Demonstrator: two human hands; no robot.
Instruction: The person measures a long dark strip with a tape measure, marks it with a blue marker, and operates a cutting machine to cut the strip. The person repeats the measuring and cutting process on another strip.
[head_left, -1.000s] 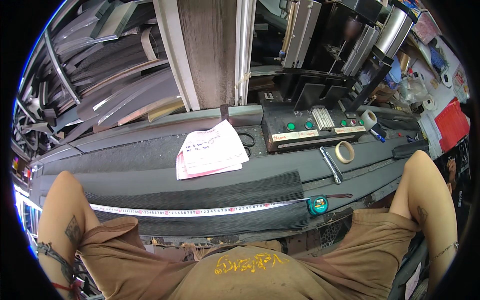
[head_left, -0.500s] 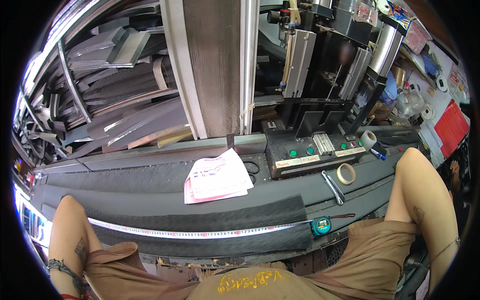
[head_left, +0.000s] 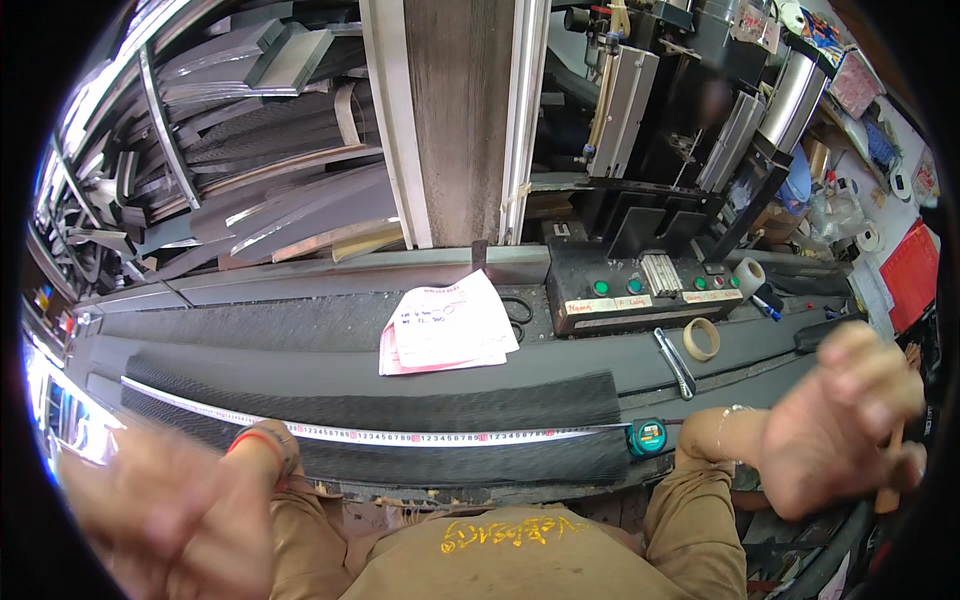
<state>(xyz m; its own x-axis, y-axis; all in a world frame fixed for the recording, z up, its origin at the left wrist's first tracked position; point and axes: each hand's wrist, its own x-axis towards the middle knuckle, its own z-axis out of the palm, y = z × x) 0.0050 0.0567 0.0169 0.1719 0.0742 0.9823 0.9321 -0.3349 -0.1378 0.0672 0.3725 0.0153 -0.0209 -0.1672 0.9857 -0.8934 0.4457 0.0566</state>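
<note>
1. tape measure [head_left: 648, 437]: its teal and black case sits near the front edge of the desk [head_left: 300, 325], right of the middle, just beside the right end of the dark pleated mesh [head_left: 480, 402]; i cannot tell if the two touch.
2. the white blade [head_left: 400, 437] runs from the case leftward along the mesh, almost to the mesh's left end. the mesh lies lengthwise along the desk's front edge.
3. the left hand [head_left: 170, 505] is up close to the camera, before the front left corner of the desk; in view the case lies well off to its right, and the mesh's left end is nearer. it is blurred, so i cannot tell whether its fingers are spread or pressed together.
4. the right hand [head_left: 835, 420] is raised before the desk's right end, with the case to its left. the fingers look bent, but blur hides whether they pinch anything.
5. behind the mesh, toward the desk's middle, papers [head_left: 450, 325] partly cover black-handled scissors [head_left: 518, 310].
6. farther right lie a cutter knife [head_left: 675, 363] and a tape roll [head_left: 690, 340], in front of a control box [head_left: 650, 310] at the desk's far edge.
</note>
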